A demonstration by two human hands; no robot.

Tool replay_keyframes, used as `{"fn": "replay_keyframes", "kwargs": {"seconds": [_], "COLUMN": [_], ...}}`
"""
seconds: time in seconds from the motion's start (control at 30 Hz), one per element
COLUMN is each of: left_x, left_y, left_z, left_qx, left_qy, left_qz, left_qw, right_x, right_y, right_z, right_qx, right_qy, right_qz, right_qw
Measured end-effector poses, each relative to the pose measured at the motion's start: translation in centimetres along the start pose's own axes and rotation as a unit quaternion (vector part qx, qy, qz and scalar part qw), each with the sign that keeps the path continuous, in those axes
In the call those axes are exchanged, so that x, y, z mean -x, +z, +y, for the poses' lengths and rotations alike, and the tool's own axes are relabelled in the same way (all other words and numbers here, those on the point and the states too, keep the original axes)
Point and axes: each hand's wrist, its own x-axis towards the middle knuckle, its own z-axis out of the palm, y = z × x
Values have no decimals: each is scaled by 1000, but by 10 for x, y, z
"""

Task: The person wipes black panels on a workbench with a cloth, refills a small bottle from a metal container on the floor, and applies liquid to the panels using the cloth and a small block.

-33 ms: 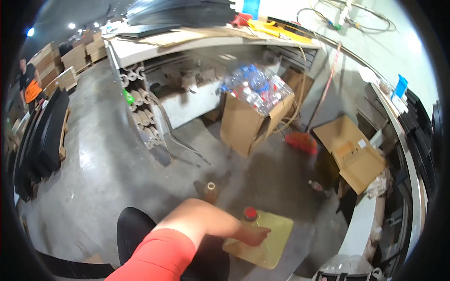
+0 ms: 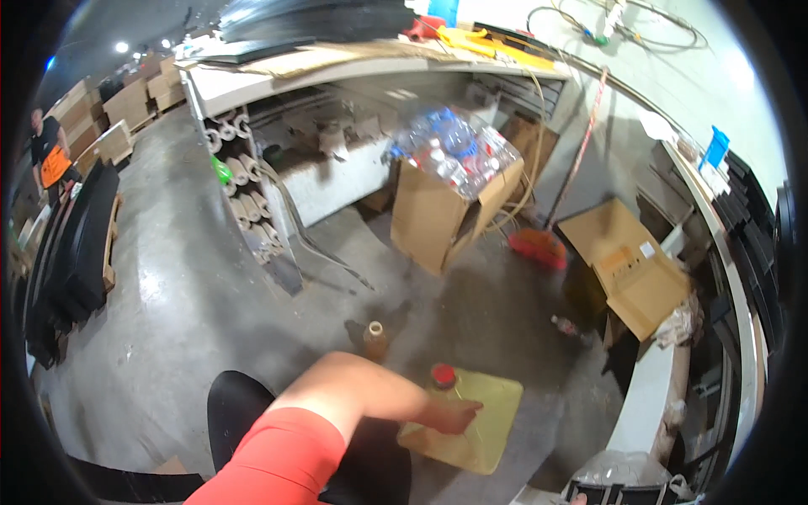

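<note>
My left hand [image 2: 453, 416], below a red sleeve, reaches across from the lower left. Its fingers are curled at the top of a flat, yellowish translucent jerrycan [image 2: 492, 425] on the grey floor. The grip itself is partly hidden, but the hand looks closed round the handle. A red cap [image 2: 443, 375] sits on the jerrycan, just beyond my hand. Left of it, behind my forearm, stands an uncapped bottle [image 2: 375, 343] with brownish contents, its lower part hidden. My right hand does not show.
Ahead, a cardboard box [image 2: 429, 220] overflows with plastic bottles [image 2: 459, 151] beside a workbench [image 2: 252, 93]. Rolled tubes [image 2: 244, 185] fill its shelf. A red broom [image 2: 539, 249] leans right, near an opened carton [image 2: 644, 282] and a fallen bottle [image 2: 566, 325]. A person [image 2: 52, 156] stands far left.
The whole view has shifted slightly, with the scene now a little higher and further left. My left hand stays at the jerrycan's handle.
</note>
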Motion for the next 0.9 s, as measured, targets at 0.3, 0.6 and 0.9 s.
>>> {"fn": "replay_keyframes", "kwargs": {"seconds": [0.3,0.6,0.9], "left_x": [22,31,75], "left_y": [-35,-70,-66], "left_z": [-30,-69,-62], "left_qx": [53,230,269], "left_qy": [-159,-236,-414], "left_qz": [-128,87,-180], "left_qw": [978,940,851], "right_x": [-6,-2,-3], "right_y": [1,2,1], "right_z": [5,8,5], "right_qx": [-76,-65,-47], "right_qy": [-32,-41,-43], "right_qz": [-17,-14,30], "right_qw": [996,997,998]}}
